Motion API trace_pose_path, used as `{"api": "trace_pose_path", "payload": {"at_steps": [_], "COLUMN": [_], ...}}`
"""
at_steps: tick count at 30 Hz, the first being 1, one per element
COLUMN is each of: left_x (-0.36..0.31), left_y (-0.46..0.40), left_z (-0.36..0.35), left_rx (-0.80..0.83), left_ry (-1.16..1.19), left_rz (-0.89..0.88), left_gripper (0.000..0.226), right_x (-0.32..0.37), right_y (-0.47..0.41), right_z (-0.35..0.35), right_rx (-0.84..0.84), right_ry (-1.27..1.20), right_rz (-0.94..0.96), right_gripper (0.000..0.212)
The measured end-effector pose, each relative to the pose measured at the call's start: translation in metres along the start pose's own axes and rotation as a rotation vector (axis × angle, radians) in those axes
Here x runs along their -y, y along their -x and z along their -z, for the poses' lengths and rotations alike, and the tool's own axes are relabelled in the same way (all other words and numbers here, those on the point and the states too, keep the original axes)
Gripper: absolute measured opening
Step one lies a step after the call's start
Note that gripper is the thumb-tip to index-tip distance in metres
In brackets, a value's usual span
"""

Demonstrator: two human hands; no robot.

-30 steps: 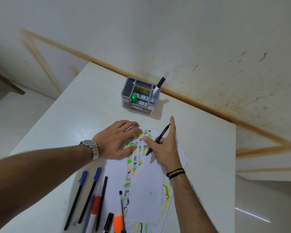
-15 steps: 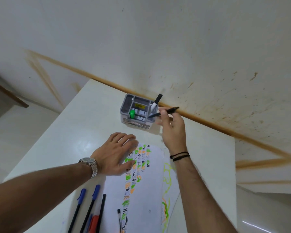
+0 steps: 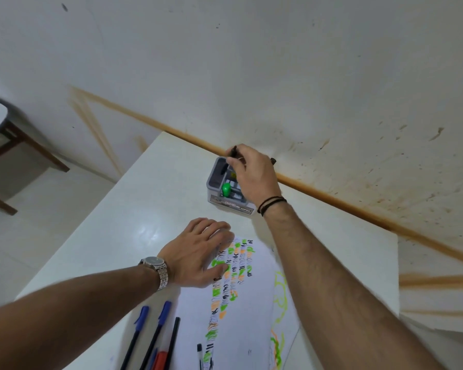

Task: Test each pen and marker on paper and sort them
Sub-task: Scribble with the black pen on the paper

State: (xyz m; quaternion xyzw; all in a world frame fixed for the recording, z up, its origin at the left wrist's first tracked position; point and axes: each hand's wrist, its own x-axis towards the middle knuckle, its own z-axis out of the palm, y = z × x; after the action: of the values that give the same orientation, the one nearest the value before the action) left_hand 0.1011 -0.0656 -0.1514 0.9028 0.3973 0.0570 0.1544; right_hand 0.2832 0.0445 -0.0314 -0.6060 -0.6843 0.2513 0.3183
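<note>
Two blue-capped pens [image 3: 145,332] are lying on the surface [image 3: 145,209] at lower left, long axes running near-to-far, caps pointing away from the person. A thin black pen [image 3: 173,340] is lying just beside them on the right, same axis. Red-bodied marker [image 3: 159,360] is partly cut off by the frame edge.

L hand [image 3: 198,255] is resting flat, fingers straight and spread, fingertips pressing the near-left part of the paper [image 3: 241,329], which is carrying green, orange and black test strokes.

R hand [image 3: 251,174] is hovering over the grey organizer [image 3: 219,180] at the far side of the surface, fingers pinching a black pen [image 3: 233,153]. Pen's long axis is running roughly left-right; its two ends are sticking out either side of the hand. Which end is the tip: cannot tell. A green marker cap [image 3: 226,189] is standing in a front compartment.
</note>
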Motion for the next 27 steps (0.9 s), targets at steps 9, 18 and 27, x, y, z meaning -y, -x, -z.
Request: {"api": "trace_pose_path", "payload": {"at_steps": [9,18,27], "left_x": [0.001,0.001,0.0], "left_y": [0.001,0.001,0.003], "left_z": [0.0,-0.001,-0.001], "left_rx": [-0.021,-0.024,-0.037], "left_ry": [0.013,0.022,0.012], "left_rz": [-0.005,-0.006,0.002], "left_gripper": [0.067,0.068,0.064], "right_x": [-0.002,-0.008,-0.003], "right_y": [-0.017,-0.02,0.067], "right_z": [-0.019,-0.029,-0.005], "right_rx": [0.121,0.005,-0.101], "right_ry": [0.266,0.063,-0.196], "right_rz": [-0.036,-0.089,-0.145], "right_gripper": [0.019,0.047,0.014]}}
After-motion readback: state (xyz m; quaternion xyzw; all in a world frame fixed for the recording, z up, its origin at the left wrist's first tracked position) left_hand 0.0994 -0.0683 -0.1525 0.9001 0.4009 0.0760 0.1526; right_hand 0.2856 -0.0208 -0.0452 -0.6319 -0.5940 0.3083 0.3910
